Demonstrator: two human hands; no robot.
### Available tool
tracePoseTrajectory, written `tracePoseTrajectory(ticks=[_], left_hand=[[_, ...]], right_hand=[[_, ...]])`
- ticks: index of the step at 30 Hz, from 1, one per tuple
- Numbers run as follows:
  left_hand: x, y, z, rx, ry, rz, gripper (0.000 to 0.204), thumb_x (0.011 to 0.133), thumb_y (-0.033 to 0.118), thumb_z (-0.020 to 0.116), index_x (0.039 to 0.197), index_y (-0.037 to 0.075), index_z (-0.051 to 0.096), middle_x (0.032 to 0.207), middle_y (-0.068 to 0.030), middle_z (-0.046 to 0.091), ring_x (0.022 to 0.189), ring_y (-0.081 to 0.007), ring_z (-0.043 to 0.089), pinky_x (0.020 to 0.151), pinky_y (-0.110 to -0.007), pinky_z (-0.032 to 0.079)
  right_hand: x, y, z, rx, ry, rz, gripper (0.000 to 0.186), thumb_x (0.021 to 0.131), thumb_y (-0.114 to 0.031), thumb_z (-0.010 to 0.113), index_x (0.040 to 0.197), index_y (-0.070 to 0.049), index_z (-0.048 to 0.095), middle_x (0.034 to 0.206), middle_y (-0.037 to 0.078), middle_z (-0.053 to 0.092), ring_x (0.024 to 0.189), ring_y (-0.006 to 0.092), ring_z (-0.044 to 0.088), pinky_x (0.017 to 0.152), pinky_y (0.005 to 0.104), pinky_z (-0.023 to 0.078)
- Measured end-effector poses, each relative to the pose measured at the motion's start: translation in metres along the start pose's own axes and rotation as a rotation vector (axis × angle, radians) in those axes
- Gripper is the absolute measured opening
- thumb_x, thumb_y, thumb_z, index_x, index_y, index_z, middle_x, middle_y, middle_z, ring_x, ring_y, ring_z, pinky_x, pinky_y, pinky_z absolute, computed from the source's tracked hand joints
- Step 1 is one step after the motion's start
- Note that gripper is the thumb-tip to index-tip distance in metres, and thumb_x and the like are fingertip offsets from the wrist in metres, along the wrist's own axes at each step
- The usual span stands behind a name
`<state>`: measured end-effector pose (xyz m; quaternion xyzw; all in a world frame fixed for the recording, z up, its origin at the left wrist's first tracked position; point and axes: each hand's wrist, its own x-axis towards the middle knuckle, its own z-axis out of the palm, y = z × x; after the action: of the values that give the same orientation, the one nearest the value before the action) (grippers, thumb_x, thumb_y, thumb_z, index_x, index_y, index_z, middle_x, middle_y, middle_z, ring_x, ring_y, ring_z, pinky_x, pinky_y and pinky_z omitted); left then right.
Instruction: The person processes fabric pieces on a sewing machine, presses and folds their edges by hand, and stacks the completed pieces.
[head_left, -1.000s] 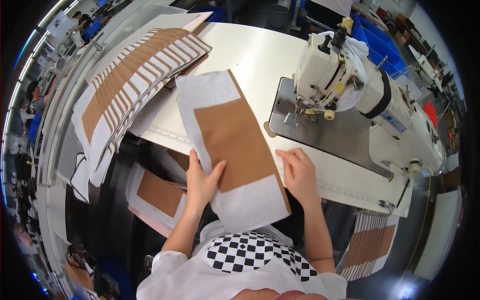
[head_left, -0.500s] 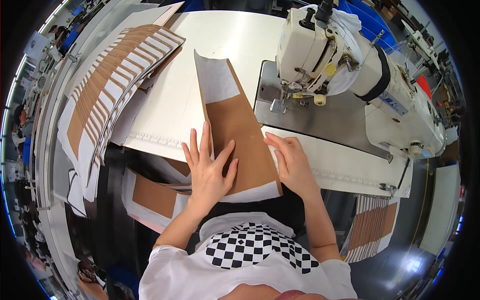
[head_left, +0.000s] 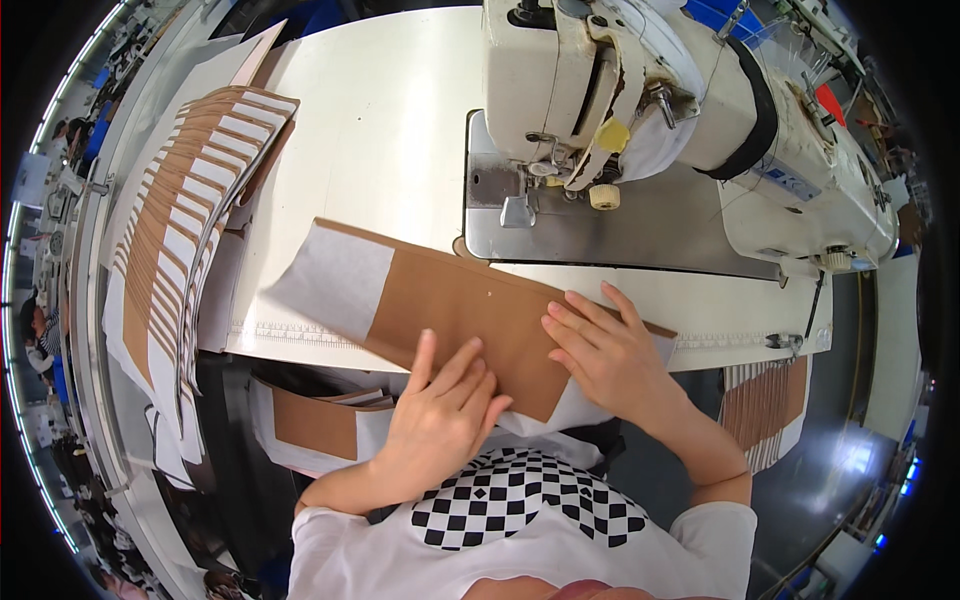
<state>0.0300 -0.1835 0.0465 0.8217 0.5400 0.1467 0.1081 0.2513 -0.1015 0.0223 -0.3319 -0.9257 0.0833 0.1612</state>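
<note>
A long brown panel point(head_left: 455, 315) with white ends lies slantwise at the front of the white sewing table, its left end tipping toward the far side. My left hand point(head_left: 440, 422) rests on its near edge, fingers stretched and slightly apart, gripping nothing. On the right part of the panel my right hand point(head_left: 612, 362) lies with its fingers spread over the brown surface, partly covering the right white end. Just beyond the panel stands a cream sewing machine point(head_left: 560, 90); its presser foot point(head_left: 517, 210) is over the metal bed plate point(head_left: 620, 235), apart from the panel.
A fanned stack of brown and white panels point(head_left: 190, 210) lies on the left of the table point(head_left: 380, 90). More such panels point(head_left: 315, 425) sit below the front edge at left. Another pleated-looking bundle point(head_left: 765, 410) hangs below the right end. A printed ruler point(head_left: 290, 333) runs along the front edge.
The panel has turned counterclockwise, from pointing away from me to lying nearly crosswise. Both hands turned with it, and my right hand has moved onto its surface. The view has shifted too.
</note>
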Motion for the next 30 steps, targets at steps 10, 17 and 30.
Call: tracePoseTrajectory(ticks=[10, 17, 30], left_hand=[[0.054, -0.02, 0.038, -0.187, 0.174, 0.117, 0.036, 0.08, 0.012, 0.071, 0.115, 0.004, 0.066, 0.117, -0.0105, 0.064, 0.111, -0.027, 0.06, 0.105, -0.046, 0.041], [0.057, -0.016, 0.045, -0.087, 0.128, 0.073, 0.041, 0.081, 0.018, 0.069, 0.121, 0.01, 0.065, 0.121, -0.0085, 0.061, 0.113, -0.0265, 0.056, 0.104, -0.046, 0.039], [0.058, -0.014, 0.048, -0.061, 0.146, 0.078, 0.039, 0.08, 0.018, 0.068, 0.119, 0.011, 0.066, 0.115, -0.0073, 0.062, 0.113, -0.0263, 0.056, 0.103, -0.047, 0.041]], right_hand=[[-0.009, 0.031, 0.008, 0.412, 0.074, 0.053, 0.021, 0.08, -0.011, 0.071, 0.1, -0.006, 0.068, 0.112, 0.008, 0.066, 0.108, 0.0242, 0.06, 0.091, 0.0368, 0.048], [0.019, 0.051, -0.016, 0.509, -0.025, 0.416, 0.008, 0.076, -0.007, 0.073, 0.079, -0.006, 0.065, 0.075, 0.004, 0.063, 0.074, 0.0225, 0.056, 0.068, 0.035, 0.047], [0.045, 0.051, -0.01, 0.539, -0.144, 0.388, 0.009, 0.078, -0.009, 0.068, 0.076, -0.006, 0.06, 0.07, 0.005, 0.061, 0.072, 0.0236, 0.056, 0.066, 0.0373, 0.047]])
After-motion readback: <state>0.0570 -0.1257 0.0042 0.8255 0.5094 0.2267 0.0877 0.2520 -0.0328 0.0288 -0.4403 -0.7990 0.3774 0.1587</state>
